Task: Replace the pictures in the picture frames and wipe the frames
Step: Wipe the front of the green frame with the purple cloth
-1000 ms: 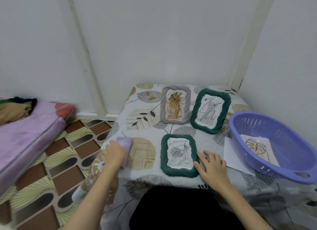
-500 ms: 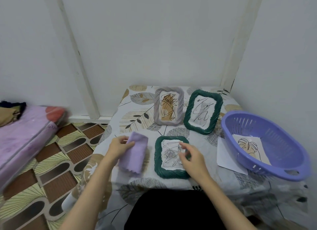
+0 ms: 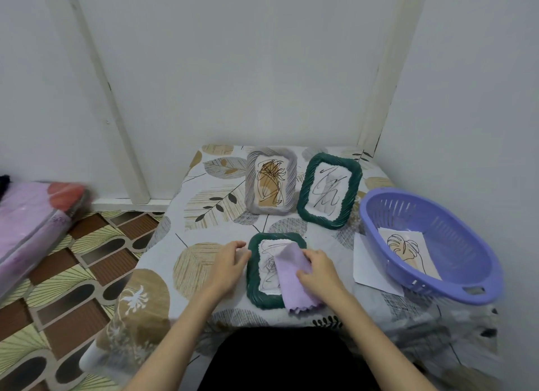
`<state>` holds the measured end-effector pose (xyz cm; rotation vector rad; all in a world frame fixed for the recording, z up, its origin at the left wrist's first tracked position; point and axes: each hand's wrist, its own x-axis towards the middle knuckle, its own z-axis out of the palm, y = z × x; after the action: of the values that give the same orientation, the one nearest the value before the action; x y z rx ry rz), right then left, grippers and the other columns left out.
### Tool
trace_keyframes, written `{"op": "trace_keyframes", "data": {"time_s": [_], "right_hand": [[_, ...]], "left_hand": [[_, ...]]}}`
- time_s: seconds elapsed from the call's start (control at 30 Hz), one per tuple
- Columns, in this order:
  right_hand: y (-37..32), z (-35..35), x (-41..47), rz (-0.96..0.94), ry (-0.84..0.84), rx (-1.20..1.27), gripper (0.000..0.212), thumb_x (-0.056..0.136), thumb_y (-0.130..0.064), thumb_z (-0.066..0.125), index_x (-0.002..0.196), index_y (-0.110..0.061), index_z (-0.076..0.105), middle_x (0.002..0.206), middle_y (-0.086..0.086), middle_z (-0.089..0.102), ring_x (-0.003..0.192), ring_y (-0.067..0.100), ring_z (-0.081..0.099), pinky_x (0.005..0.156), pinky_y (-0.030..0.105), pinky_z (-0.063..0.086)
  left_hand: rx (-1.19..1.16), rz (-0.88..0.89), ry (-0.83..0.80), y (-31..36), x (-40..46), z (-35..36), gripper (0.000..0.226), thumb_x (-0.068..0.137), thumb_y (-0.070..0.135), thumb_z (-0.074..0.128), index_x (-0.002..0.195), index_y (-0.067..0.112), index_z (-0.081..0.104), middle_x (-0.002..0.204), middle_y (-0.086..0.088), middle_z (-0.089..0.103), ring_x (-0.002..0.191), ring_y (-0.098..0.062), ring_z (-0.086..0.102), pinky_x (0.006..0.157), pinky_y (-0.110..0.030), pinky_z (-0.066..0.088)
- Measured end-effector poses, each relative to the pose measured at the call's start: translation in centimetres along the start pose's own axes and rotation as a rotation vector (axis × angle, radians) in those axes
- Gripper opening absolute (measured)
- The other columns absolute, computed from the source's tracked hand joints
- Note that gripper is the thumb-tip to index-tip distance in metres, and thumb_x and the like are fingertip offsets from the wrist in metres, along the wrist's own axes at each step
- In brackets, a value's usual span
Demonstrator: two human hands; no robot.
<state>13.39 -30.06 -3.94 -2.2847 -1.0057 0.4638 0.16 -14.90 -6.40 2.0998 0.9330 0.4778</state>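
Observation:
A green rope-edged frame with a scribble drawing lies flat near the table's front edge. My right hand holds a lilac cloth down on the frame's right half. My left hand rests against the frame's left rim, fingers loosely bent. Behind, a grey frame and a second green frame stand upright, each with a line drawing inside.
A purple basket at the right holds a leaf drawing; a white sheet lies partly under it. The table wears a leaf-print cloth. A pink mattress lies on the patterned floor at left.
The cloth went from my left hand to my right, which now presses it on the flat green frame. My left hand moved right to the frame's left rim.

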Motion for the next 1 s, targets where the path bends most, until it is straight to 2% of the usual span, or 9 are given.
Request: {"op": "trace_keyframes", "data": {"time_s": [0.07, 0.13, 0.23, 0.37, 0.47, 0.57, 0.77, 0.9, 1.0], "right_hand": [[0.4, 0.4, 0.0, -0.076, 0.098, -0.289, 0.06, 0.087, -0.019, 0.052, 0.141, -0.012, 0.028, 0.127, 0.01, 0.041, 0.114, 0.028, 0.041, 0.096, 0.034, 0.038], [0.5, 1.0, -0.2, -0.141, 0.141, -0.418, 0.063, 0.091, -0.026, 0.047, 0.145, -0.016, 0.016, 0.135, 0.008, 0.033, 0.115, 0.027, 0.036, 0.095, 0.036, 0.037], [0.7, 2.6, -0.5, -0.156, 0.105, -0.514, 0.064, 0.089, -0.051, 0.033, 0.139, -0.011, 0.033, 0.144, 0.013, 0.032, 0.112, 0.032, 0.04, 0.09, 0.041, 0.038], [0.8, 3.4, 0.5, -0.168, 0.076, -0.627, 0.063, 0.079, -0.048, 0.033, 0.115, -0.003, 0.059, 0.123, 0.017, 0.057, 0.088, 0.029, 0.055, 0.069, 0.037, 0.048], [-0.1, 3.1, 2.4, -0.243, 0.098, -0.556, 0.052, 0.092, -0.032, 0.039, 0.135, -0.003, 0.038, 0.14, 0.015, 0.039, 0.109, 0.03, 0.042, 0.09, 0.038, 0.038], [-0.6, 3.6, 3.4, -0.324, 0.062, -0.489, 0.054, 0.091, -0.03, 0.035, 0.14, -0.008, 0.033, 0.144, 0.01, 0.036, 0.109, 0.029, 0.04, 0.092, 0.038, 0.037], [1.6, 3.6, 1.7, -0.462, 0.095, -0.542, 0.045, 0.064, -0.015, 0.057, 0.108, -0.006, 0.062, 0.108, 0.009, 0.065, 0.075, 0.024, 0.057, 0.059, 0.033, 0.052], [0.3, 3.1, 3.8, -0.308, 0.14, -0.498, 0.047, 0.086, -0.01, 0.049, 0.132, -0.004, 0.043, 0.135, 0.01, 0.044, 0.107, 0.027, 0.043, 0.09, 0.037, 0.039], [-1.1, 4.4, 4.7, -0.339, 0.127, -0.47, 0.048, 0.091, -0.011, 0.041, 0.139, -0.012, 0.035, 0.145, 0.004, 0.035, 0.111, 0.026, 0.039, 0.094, 0.036, 0.035]], "left_hand": [[0.183, 0.073, -0.146, -0.5, 0.2, 0.2, 0.06, 0.089, 0.047, 0.05, 0.138, 0.016, 0.036, 0.15, -0.003, 0.033, 0.137, -0.019, 0.029, 0.115, -0.04, 0.022], [0.249, 0.094, -0.312, -0.5, 0.3, 0.0, 0.104, 0.064, 0.081, 0.049, 0.146, 0.023, 0.021, 0.157, 0.006, 0.012, 0.145, -0.015, 0.007, 0.119, -0.043, 0.005], [0.294, 0.112, -0.423, -1.0, 0.5, -0.3, 0.149, 0.023, 0.1, 0.035, 0.148, 0.025, 0.006, 0.156, 0.012, -0.002, 0.145, -0.01, -0.007, 0.117, -0.038, -0.008], [0.374, 0.19, -0.466, -1.8, 0.7, -0.8, 0.15, 0.022, 0.099, 0.037, 0.148, 0.028, -0.003, 0.156, 0.013, -0.008, 0.142, -0.005, -0.013, 0.116, -0.036, -0.012], [0.377, 0.205, -0.458, -2.1, 0.8, -0.8, 0.146, 0.025, 0.098, 0.039, 0.148, 0.03, -0.002, 0.156, 0.015, -0.007, 0.139, -0.001, -0.014, 0.116, -0.038, -0.015], [0.409, 0.217, -0.427, -2.1, 0.7, -0.6, 0.145, 0.025, 0.098, 0.035, 0.148, 0.03, -0.002, 0.155, 0.017, -0.007, 0.143, -0.007, -0.012, 0.115, -0.04, -0.015], [0.433, 0.224, -0.411, -2.0, 0.6, -0.6, 0.145, 0.025, 0.099, 0.029, 0.148, 0.03, -0.001, 0.155, 0.018, -0.008, 0.143, -0.009, -0.013, 0.113, -0.039, -0.016], [0.448, 0.226, -0.397, -1.9, 0.3, -0.6, 0.142, 0.028, 0.098, 0.029, 0.148, 0.029, -0.002, 0.155, 0.016, -0.009, 0.143, -0.009, -0.014, 0.113, -0.04, -0.017], [0.453, 0.226, -0.386, -1.7, 0.2, -0.5, 0.143, 0.027, 0.098, 0.029, 0.148, 0.029, -0.003, 0.155, 0.016, -0.007, 0.144, -0.01, -0.012, 0.114, -0.041, -0.016]]}}
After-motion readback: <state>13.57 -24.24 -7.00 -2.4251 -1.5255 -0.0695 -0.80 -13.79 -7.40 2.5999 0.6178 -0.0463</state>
